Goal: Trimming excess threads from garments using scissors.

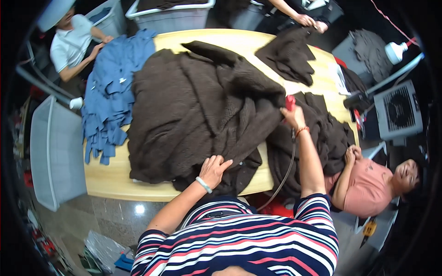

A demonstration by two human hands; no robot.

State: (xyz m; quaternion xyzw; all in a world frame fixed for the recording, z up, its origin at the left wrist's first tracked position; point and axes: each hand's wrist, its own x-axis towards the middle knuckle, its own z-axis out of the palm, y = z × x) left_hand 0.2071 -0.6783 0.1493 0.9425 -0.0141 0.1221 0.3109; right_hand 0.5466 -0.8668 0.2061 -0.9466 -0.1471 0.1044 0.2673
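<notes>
A large dark brown knitted garment lies spread across the middle of the table, its far right part folded over. My left hand rests on its near edge, fingers laid on the fabric and thumb apart. At the garment's right edge, my right hand is closed round a red handheld tool. A thin grey hose hangs below that hand and curves down toward me. More dark brown garments are bunched to the right, beside my right forearm.
Blue garments are heaped on the table's left, with a person in white behind them. Another person's hands hold a brown garment at the far right. A person in pink is at the right. A grey bin stands left.
</notes>
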